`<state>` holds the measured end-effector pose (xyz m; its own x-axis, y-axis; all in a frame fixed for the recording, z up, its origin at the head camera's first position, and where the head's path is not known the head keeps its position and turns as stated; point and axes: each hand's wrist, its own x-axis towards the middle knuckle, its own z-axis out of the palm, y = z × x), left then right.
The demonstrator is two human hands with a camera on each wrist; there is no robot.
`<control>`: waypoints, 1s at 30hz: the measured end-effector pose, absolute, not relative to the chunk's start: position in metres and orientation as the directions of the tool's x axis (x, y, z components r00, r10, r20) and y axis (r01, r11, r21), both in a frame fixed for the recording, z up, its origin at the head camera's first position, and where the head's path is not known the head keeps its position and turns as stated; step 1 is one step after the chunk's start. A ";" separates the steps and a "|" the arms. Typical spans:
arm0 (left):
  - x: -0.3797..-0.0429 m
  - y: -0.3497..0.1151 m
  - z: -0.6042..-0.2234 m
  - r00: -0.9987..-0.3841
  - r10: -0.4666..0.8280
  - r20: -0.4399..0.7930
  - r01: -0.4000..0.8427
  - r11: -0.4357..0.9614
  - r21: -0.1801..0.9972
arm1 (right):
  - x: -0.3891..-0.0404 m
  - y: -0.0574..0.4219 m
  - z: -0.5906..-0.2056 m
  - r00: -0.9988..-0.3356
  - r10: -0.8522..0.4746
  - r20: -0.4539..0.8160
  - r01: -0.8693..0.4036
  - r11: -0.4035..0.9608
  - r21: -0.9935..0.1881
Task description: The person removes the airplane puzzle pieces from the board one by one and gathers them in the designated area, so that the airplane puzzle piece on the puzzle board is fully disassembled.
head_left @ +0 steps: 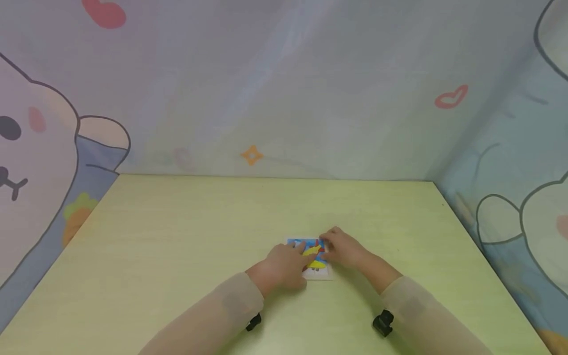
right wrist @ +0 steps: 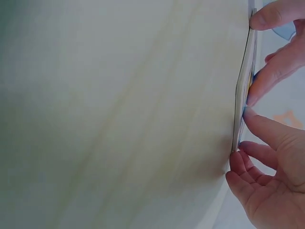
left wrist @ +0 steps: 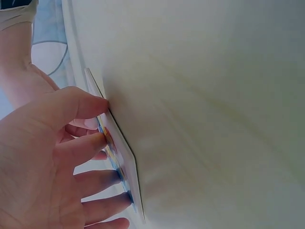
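A small square puzzle board (head_left: 316, 260) with a blue, yellow and red picture lies flat on the yellow-green table (head_left: 177, 236). My left hand (head_left: 290, 261) lies on the board's left half. In the left wrist view its fingers (left wrist: 102, 138) are fairly straight and touch the picture face of the board (left wrist: 125, 152), with the thumb at the board's edge. My right hand (head_left: 341, 246) covers the board's right far corner. Seen from the right wrist, its thumb tip (right wrist: 252, 119) touches the board (right wrist: 240, 109) and its bent fingers meet the board's end. Much of the picture is hidden.
Cartoon-printed fabric walls (head_left: 284, 98) close the table in at the back and on both sides. Bare tabletop lies all around the board. A black wrist-camera mount (head_left: 383, 323) sits on each beige sleeve.
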<state>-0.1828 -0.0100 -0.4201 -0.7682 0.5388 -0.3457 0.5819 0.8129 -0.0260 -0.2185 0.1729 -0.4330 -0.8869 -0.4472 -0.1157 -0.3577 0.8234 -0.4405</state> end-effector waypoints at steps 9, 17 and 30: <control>-0.184 -0.010 -0.423 -0.774 0.542 -0.328 0.576 0.818 -0.008 | -0.223 0.175 -0.430 -0.881 -0.456 -0.128 -0.348 0.807 -0.478; -0.185 -0.009 -0.421 -0.772 0.539 -0.336 0.580 0.814 -0.027 | -0.225 0.175 -0.432 -0.893 -0.429 -0.138 -0.313 0.811 -0.495; -0.183 -0.010 -0.420 -0.778 0.529 -0.338 0.564 0.825 -0.007 | -0.228 0.174 -0.431 -0.878 -0.448 -0.170 -0.307 0.798 -0.518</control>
<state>-0.1828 -0.0100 -0.4201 -0.7785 0.5292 -0.3375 0.5644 0.8255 -0.0073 -0.2284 0.1742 -0.4309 -0.8776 -0.4480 -0.1704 -0.3069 0.7983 -0.5182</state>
